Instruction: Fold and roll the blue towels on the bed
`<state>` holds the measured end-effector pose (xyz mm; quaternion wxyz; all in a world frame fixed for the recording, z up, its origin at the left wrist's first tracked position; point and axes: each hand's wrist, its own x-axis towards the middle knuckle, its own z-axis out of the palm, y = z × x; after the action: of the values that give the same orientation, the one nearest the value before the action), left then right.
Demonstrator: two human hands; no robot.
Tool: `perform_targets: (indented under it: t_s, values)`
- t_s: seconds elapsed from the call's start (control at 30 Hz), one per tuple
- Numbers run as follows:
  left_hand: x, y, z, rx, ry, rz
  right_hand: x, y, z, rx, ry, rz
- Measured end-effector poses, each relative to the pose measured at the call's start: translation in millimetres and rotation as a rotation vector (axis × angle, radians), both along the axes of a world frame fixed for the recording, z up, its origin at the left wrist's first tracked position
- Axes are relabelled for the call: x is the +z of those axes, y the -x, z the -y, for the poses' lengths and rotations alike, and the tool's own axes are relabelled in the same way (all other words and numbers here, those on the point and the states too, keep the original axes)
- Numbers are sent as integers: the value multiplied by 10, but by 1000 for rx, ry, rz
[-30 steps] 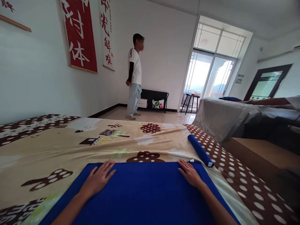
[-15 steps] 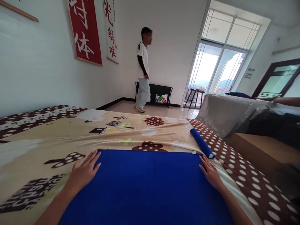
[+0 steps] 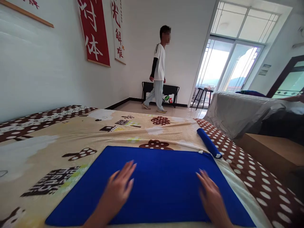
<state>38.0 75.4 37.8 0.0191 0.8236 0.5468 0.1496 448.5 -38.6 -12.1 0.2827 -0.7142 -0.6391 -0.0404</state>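
A blue cloth [image 3: 163, 186] lies spread flat, with a small white tag at its far right corner. Over its left half is my left hand [image 3: 120, 183], fingers stretched out and nothing held. My right hand [image 3: 210, 190], a little blurred, is above the right half with its fingers extended and likewise holds nothing. Whether either palm touches the fabric I cannot tell. Just beyond the far right corner rests a rolled blue cloth [image 3: 209, 143], also with a white tag.
A patterned blanket [image 3: 78, 139] with a brown dotted border lies beneath the cloths. At the right stand a cardboard box [image 3: 273, 145] and a grey-covered piece of furniture [image 3: 242, 110]. A person [image 3: 159, 69] walks near the far wall, by a dark stool [image 3: 201, 96].
Both hands have moved from the cloth's far corners inward and nearer to me. The view has shifted, showing the cloth's near edge. The person has walked to the right.
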Motion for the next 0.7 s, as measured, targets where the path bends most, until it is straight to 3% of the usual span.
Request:
perform_targets:
  t_s: [0.07, 0.13, 0.2, 0.23, 0.27, 0.33, 0.5, 0.57, 0.63, 0.7]
  values:
    - [91, -723, -270, -153, 32, -22, 314, 692, -668, 250, 77, -4]
    - [75, -1327, -516, -192, 42, -27, 461, 1201, -1250, 304, 91, -1]
    - [-26, -1656, -702, -181, 42, -25, 448, 1431, -1639, 310, 116, -3]
    - [-92, -1691, -778, -168, 40, -23, 402, 1434, -1748, 312, 130, -2]
    - [-158, -1638, -849, -151, 38, -21, 341, 1363, -1800, 316, 146, 0]
    - [-261, -1296, -1000, -90, 42, -23, 210, 1023, -1773, 315, 177, 5]
    - [-289, 217, -1475, 214, 110, -60, -7, -438, -1415, 104, 263, 8]
    - [-287, 703, -1610, 319, 118, -69, -55, -904, -1293, 5, 295, 17]
    - [-319, 982, -1688, 382, 102, -68, -100, -1167, -1234, -79, 305, 33]
    - [-361, 1067, -1732, 407, 75, -62, -129, -1245, -1247, -141, 297, 52]
